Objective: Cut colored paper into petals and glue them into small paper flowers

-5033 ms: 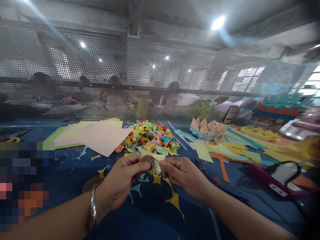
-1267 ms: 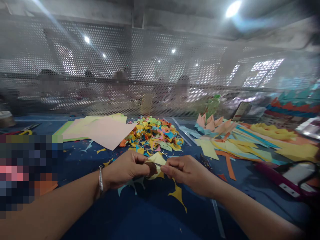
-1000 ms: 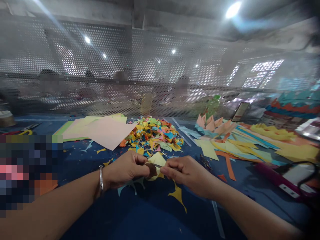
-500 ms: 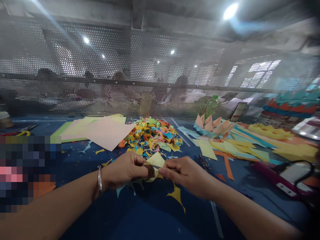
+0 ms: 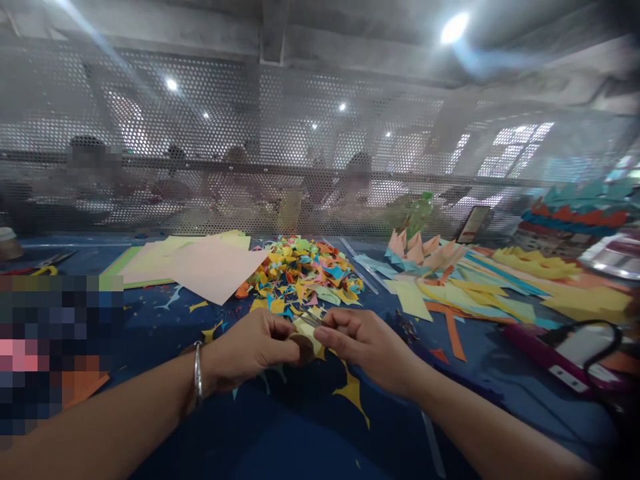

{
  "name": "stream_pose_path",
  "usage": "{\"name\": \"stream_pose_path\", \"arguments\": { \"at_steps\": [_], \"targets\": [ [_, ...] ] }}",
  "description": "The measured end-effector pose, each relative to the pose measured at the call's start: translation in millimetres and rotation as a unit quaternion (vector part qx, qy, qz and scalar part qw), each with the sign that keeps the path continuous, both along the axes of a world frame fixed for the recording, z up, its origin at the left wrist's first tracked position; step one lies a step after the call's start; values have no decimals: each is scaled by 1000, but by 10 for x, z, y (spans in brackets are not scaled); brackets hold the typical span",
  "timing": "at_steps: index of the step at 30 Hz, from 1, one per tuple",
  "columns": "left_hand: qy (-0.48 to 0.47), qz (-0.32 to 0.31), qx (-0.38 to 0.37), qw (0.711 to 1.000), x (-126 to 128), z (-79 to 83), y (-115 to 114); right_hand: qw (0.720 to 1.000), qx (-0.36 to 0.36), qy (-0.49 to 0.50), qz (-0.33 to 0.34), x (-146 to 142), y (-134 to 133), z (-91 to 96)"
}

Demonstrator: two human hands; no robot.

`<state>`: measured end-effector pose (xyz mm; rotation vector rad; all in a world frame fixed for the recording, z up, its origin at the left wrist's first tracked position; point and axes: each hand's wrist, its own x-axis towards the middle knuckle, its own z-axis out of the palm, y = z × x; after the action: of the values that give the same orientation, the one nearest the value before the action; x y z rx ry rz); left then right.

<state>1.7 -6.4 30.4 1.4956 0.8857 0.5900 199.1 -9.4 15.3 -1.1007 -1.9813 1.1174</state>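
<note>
My left hand (image 5: 257, 343) pinches a small brown rounded piece (image 5: 303, 349) between thumb and fingers, together with a pale yellow paper (image 5: 306, 328). Thin metal blades, apparently small scissors (image 5: 312, 319), stick out from the closed fingers of my right hand (image 5: 357, 337) and point left across the paper. The handles are hidden by that hand. Both hands are close together above the dark blue table. A yellow paper scrap (image 5: 354, 395) lies just below my right hand.
Beyond my hands rises a heap of coloured scraps (image 5: 300, 267). Paper sheets (image 5: 210, 270) are stacked left of it. To the right stand peach paper crowns (image 5: 415, 248), with paper strips and a purple power strip (image 5: 545, 360). A perforated metal screen (image 5: 200, 173) closes off the back.
The metal blades now show more plainly and spread apart above the paper. Less of the yellow paper shows, and the brown piece has come more into view at my left fingertips.
</note>
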Motion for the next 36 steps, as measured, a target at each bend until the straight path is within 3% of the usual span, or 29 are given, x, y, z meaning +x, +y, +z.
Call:
{"name": "stream_pose_path", "arguments": {
  "at_steps": [8, 19, 26, 36],
  "targets": [
    [10, 0, 0, 1000, 20, -56, -26, 1000, -14, 19, 13, -67, -53, -10],
    [-86, 94, -59, 990, 72, -51, -117, 996, 29, 75, -42, -60, -43, 16],
    [-89, 120, 4, 989, 43, -54, -62, 998, 22, 61, -15, -31, -45, 42],
    [-88, 64, 28, 994, -8, -84, -44, 1000, 22, 8, 3, 14, -61, 40]
  ]
}}
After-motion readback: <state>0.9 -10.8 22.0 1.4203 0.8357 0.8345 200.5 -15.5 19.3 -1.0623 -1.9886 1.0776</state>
